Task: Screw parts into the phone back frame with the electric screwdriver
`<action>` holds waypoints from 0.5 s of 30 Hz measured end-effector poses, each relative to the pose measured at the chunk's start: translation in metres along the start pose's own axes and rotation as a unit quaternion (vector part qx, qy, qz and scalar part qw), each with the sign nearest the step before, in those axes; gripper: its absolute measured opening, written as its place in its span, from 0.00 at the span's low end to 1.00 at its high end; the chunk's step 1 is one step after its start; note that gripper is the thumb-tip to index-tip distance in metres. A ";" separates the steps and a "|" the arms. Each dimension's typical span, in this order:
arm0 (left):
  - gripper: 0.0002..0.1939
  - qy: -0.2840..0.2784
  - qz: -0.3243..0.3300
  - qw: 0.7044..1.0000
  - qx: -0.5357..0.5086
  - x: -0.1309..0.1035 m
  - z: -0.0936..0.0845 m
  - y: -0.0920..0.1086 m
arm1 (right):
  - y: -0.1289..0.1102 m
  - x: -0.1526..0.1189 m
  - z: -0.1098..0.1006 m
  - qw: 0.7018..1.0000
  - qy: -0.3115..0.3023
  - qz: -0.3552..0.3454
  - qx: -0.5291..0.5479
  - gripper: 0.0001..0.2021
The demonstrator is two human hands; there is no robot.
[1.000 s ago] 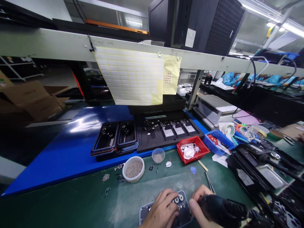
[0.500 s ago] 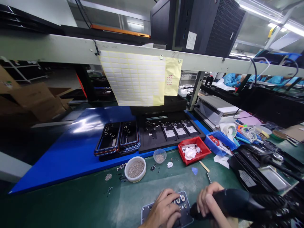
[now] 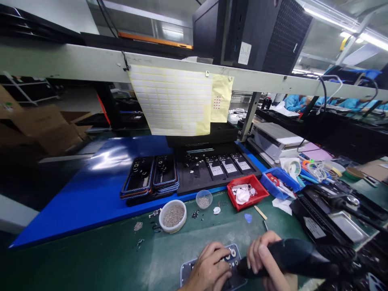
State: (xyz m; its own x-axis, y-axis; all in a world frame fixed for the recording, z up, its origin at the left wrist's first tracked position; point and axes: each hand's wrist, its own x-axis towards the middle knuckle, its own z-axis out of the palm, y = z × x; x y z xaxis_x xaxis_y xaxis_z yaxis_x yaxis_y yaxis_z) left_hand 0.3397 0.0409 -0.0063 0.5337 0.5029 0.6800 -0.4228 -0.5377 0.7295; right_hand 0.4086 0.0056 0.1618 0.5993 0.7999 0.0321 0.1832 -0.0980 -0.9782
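Observation:
At the near edge of the bench lies a phone back housing [image 3: 188,267] with pale edges and several round camera rings. My left hand [image 3: 209,264] presses down on it, fingers curled and bent over the ring area. In my right hand [image 3: 263,256] is a black electric screwdriver [image 3: 298,255], gripped near its front end and held almost level. Its dark nose meets the right side of the housing, and the very tip is hidden. A white bowl of small screws [image 3: 172,216] stands beyond my left hand, beside a smaller clear cup of screws [image 3: 204,199].
Stacked phone frames [image 3: 138,178] and a black foam tray [image 3: 194,184] with phone parts lie on a blue mat [image 3: 91,194]. A red bin [image 3: 247,192] and a blue bin [image 3: 280,184] stand right of it. Label sheets [image 3: 176,101] hang from the shelf [image 3: 91,60].
My right hand and the screwdriver have shifted slightly left, closer to my left hand. The left hand and the housing stay nearly where they were.

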 end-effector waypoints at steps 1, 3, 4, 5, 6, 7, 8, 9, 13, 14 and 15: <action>0.05 -0.005 0.000 1.000 0.004 0.000 0.000 0.000 | -0.001 -0.001 -0.004 1.000 0.008 0.010 -0.019 0.13; 0.05 -0.013 -0.009 1.000 0.004 0.000 0.000 0.000 | -0.001 -0.005 -0.012 0.997 0.027 0.033 -0.071 0.14; 0.06 -0.012 -0.012 1.000 0.002 -0.001 0.000 0.000 | 0.000 -0.006 -0.016 0.994 0.035 0.043 -0.095 0.14; 0.07 -0.011 -0.015 1.000 0.002 -0.002 0.000 0.000 | 0.001 -0.008 -0.019 0.992 0.040 0.048 -0.112 0.15; 0.07 -0.011 -0.017 1.000 0.003 -0.002 0.001 0.000 | 0.003 -0.009 -0.022 0.990 0.044 0.049 -0.123 0.15; 0.08 -0.013 -0.020 1.000 0.006 -0.003 0.002 -0.001 | 0.005 -0.010 -0.024 0.989 0.046 0.049 -0.131 0.15; 0.08 -0.016 -0.021 1.000 0.010 -0.004 0.003 -0.001 | 0.007 -0.010 -0.026 0.988 0.048 0.048 -0.137 0.15; 0.07 -0.016 -0.024 1.000 0.012 -0.004 0.004 -0.002 | 0.009 -0.010 -0.028 0.987 0.050 0.047 -0.144 0.15; 0.08 -0.002 -0.022 1.000 0.014 -0.005 0.008 -0.004 | 0.014 -0.010 -0.031 0.985 0.052 0.039 -0.161 0.15; 0.08 0.002 -0.020 1.000 0.014 -0.005 0.008 -0.004 | 0.014 -0.009 -0.031 0.985 0.053 0.041 -0.158 0.15; 0.07 0.002 -0.020 1.000 0.015 -0.004 0.008 -0.004 | 0.014 -0.010 -0.031 0.985 0.055 0.043 -0.157 0.15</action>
State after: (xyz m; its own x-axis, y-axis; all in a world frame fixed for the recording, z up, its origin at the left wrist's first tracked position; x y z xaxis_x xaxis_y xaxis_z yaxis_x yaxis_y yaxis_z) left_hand 0.3450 0.0359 -0.0128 0.5469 0.5268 0.6506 -0.3795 -0.5367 0.7536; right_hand 0.4300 -0.0220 0.1540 0.7005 0.7136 -0.0093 0.3501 -0.3550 -0.8668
